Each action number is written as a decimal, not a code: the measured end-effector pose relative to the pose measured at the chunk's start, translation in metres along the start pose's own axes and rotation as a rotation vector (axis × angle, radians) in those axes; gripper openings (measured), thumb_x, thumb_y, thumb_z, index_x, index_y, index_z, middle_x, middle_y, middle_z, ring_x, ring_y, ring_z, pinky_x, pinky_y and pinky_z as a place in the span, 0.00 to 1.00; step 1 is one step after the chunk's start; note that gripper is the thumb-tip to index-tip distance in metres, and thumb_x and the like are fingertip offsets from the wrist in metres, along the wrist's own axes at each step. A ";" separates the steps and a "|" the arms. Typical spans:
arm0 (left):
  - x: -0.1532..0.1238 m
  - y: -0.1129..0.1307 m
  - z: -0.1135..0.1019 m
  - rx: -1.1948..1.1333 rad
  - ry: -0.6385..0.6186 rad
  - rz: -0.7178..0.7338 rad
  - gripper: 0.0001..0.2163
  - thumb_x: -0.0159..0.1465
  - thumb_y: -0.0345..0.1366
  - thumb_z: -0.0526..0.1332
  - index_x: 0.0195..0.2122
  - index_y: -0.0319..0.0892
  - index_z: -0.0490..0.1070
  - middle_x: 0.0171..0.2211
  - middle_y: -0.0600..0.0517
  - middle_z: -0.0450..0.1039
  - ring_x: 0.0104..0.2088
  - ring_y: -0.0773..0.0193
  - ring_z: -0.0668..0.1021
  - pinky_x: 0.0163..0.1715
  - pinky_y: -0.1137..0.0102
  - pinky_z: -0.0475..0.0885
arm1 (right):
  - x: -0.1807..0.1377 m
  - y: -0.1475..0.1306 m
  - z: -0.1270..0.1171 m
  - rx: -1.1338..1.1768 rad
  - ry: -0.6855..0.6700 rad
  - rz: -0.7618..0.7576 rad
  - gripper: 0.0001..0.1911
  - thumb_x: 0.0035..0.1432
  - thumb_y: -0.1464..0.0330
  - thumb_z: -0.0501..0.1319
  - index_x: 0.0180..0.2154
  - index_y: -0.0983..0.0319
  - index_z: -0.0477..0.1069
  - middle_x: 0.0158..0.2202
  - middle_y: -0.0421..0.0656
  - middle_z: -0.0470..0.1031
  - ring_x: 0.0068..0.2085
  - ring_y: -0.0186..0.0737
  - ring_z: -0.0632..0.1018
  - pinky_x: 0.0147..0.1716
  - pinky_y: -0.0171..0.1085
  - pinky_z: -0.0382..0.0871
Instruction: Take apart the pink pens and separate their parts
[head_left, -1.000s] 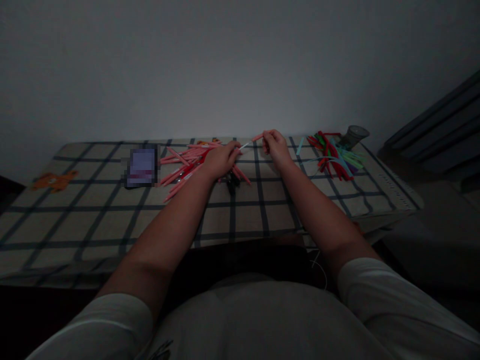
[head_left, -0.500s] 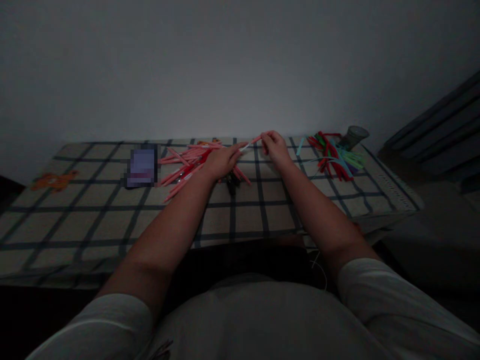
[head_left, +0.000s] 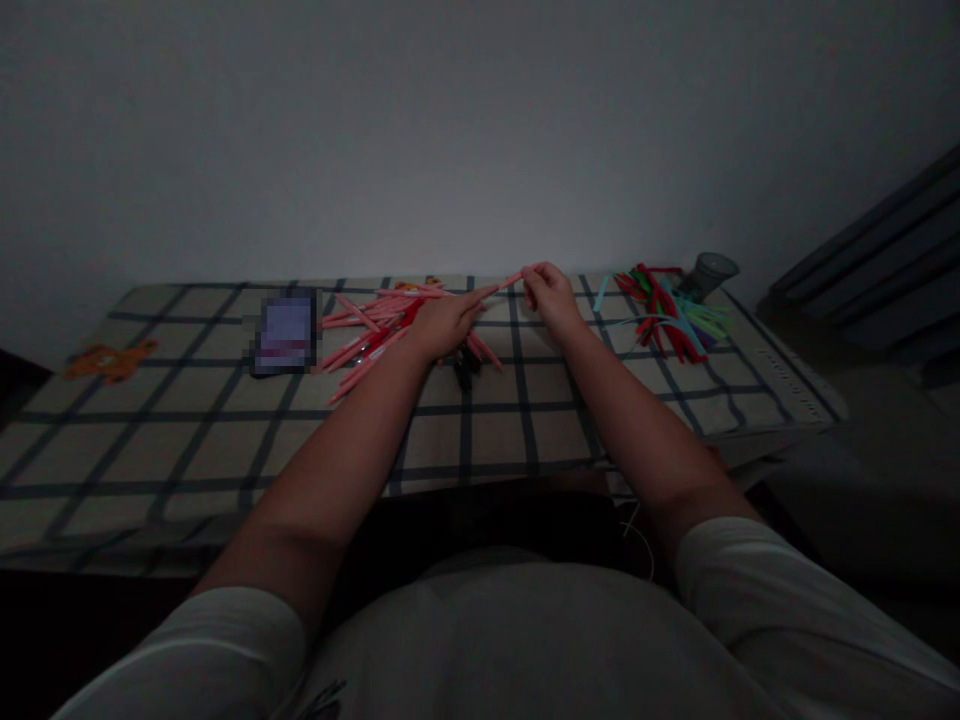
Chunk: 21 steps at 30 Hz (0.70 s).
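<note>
Between my hands, above the checked tablecloth, is a slim pink stick (head_left: 511, 281), perhaps a pencil; its exact kind is too small to tell. My right hand (head_left: 551, 297) pinches its right end between thumb and fingertips. At the other end, my left hand (head_left: 444, 325) has its fingers pressed together on the stick, covering that tip. Under and beside the left hand lies a loose pile of similar pink sticks (head_left: 349, 321), with a few red pieces among them. Dark items (head_left: 463, 372) stick out just below that wrist.
A pixelated phone-like device (head_left: 285, 335) lies left of the pile, and an orange bear-shaped piece (head_left: 111, 361) farther left. Coloured strips (head_left: 671, 315) are heaped at the right beside a grey cup (head_left: 709, 275). The wall (head_left: 480, 140) rises behind the checked cloth (head_left: 495, 440).
A white section of the stick showed by my left fingers before; now only pink shows there. Both hands have stayed in almost the same place.
</note>
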<state>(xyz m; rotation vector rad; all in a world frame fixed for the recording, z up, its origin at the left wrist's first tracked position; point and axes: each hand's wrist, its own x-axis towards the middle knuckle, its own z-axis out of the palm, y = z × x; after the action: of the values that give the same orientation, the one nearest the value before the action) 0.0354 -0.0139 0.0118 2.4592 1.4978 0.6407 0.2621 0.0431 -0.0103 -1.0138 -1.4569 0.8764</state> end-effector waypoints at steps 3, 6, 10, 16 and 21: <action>0.000 -0.001 0.001 -0.003 0.000 0.013 0.25 0.80 0.44 0.52 0.77 0.50 0.67 0.63 0.47 0.82 0.60 0.54 0.83 0.60 0.64 0.74 | -0.001 -0.002 0.001 -0.015 0.000 0.014 0.29 0.66 0.37 0.65 0.35 0.55 0.67 0.25 0.34 0.62 0.26 0.35 0.65 0.26 0.36 0.58; 0.000 -0.002 0.001 -0.002 -0.002 0.027 0.25 0.80 0.45 0.52 0.76 0.50 0.67 0.63 0.46 0.82 0.61 0.53 0.83 0.60 0.64 0.74 | -0.002 -0.004 0.001 -0.023 -0.006 0.023 0.30 0.65 0.35 0.64 0.35 0.55 0.67 0.25 0.35 0.62 0.26 0.35 0.65 0.26 0.37 0.58; 0.000 -0.003 0.002 0.012 0.000 0.035 0.26 0.81 0.48 0.51 0.76 0.50 0.67 0.63 0.46 0.82 0.61 0.52 0.83 0.60 0.63 0.75 | -0.004 -0.007 0.001 -0.014 -0.017 -0.003 0.31 0.64 0.35 0.64 0.35 0.56 0.69 0.25 0.35 0.62 0.25 0.34 0.64 0.26 0.37 0.57; 0.000 -0.003 0.002 0.024 0.000 0.030 0.25 0.81 0.47 0.51 0.76 0.51 0.66 0.58 0.46 0.85 0.56 0.53 0.85 0.56 0.64 0.76 | -0.004 -0.007 0.001 -0.022 -0.029 -0.019 0.33 0.63 0.33 0.64 0.35 0.56 0.70 0.24 0.34 0.61 0.25 0.34 0.63 0.26 0.37 0.57; -0.001 0.000 0.000 0.057 -0.009 0.044 0.25 0.79 0.43 0.52 0.76 0.50 0.67 0.53 0.47 0.86 0.49 0.54 0.85 0.50 0.65 0.75 | -0.002 -0.001 0.000 0.004 -0.044 -0.060 0.34 0.60 0.31 0.64 0.35 0.56 0.70 0.23 0.34 0.61 0.25 0.34 0.63 0.26 0.37 0.57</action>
<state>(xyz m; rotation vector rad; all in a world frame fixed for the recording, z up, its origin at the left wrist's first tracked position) 0.0345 -0.0150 0.0117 2.5403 1.4818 0.6019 0.2617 0.0411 -0.0100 -0.9481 -1.5145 0.8624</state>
